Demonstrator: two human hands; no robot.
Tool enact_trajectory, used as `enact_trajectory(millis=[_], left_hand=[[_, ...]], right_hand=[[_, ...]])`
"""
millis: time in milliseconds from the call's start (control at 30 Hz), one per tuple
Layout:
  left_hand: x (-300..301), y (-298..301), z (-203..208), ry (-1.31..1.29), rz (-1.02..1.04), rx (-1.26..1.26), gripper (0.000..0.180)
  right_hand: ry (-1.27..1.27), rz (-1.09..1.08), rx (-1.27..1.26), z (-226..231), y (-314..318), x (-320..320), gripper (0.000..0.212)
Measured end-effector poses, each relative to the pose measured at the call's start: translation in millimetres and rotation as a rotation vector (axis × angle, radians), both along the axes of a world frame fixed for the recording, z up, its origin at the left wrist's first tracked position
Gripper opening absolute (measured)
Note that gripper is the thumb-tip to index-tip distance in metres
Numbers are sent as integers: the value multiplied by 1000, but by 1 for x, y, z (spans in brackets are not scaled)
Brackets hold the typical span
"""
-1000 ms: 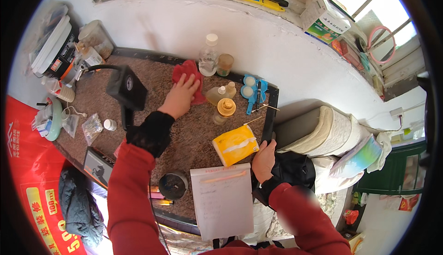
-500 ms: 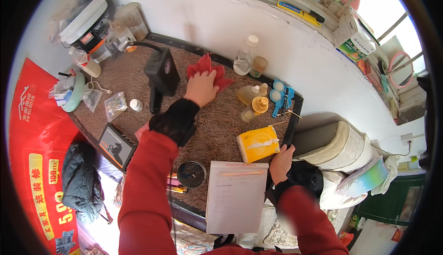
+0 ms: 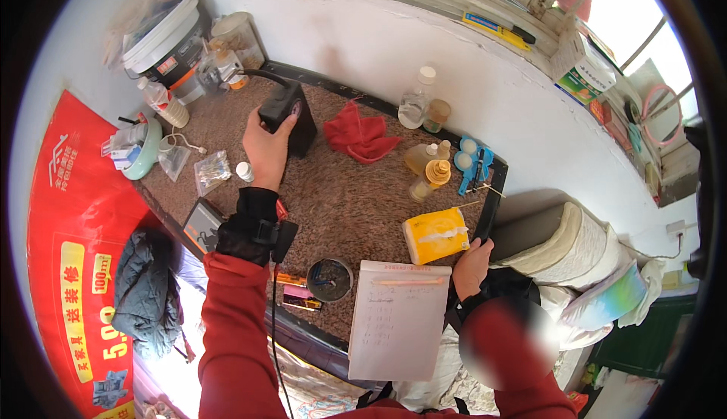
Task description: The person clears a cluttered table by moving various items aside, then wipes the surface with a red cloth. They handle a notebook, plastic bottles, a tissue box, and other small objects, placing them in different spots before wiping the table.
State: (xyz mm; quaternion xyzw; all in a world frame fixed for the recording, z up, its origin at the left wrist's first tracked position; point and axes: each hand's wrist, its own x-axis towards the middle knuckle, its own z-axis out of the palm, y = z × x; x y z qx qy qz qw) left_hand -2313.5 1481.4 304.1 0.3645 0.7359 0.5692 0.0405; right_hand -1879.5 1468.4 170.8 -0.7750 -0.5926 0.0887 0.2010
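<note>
My left hand (image 3: 266, 146) is closed around the near side of a black box-shaped device (image 3: 301, 127) with a thin bent tube at its top. Its thumb and fingers lie near the device's top edge. Just right of the device, a crumpled red cloth (image 3: 360, 135) lies untouched on the brown speckled tabletop (image 3: 344, 199). My right hand (image 3: 472, 267) rests at the table's right edge with its fingers extended, beside a yellow soft pack of tissues (image 3: 437, 236). Nothing shows in that hand.
Behind the cloth stand a clear bottle (image 3: 416, 101) and small jars. A gold-capped bottle (image 3: 431, 179) and blue holder (image 3: 472, 163) are to the right. A notepad (image 3: 400, 324) and round black pot (image 3: 329, 279) sit in front. Cotton swabs (image 3: 212, 172) lie left.
My left hand has left the red cloth and moved left onto the black device. The cloth lies in a crumpled heap. My right hand stays at the table edge. The view has shifted slightly.
</note>
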Motion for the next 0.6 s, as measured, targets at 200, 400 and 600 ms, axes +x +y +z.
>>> enact_trajectory(millis=[200, 400, 600], left_hand=[[-5, 63, 27, -61, -409, 247, 53], [24, 130, 20, -183, -704, 82, 51], [28, 151, 8, -380, -826, 55, 49]], right_hand=[[13, -13, -48, 0, 1, 0, 33], [6, -1, -6, 3, 0, -2, 35], [28, -20, -45, 2, 0, -2, 35]])
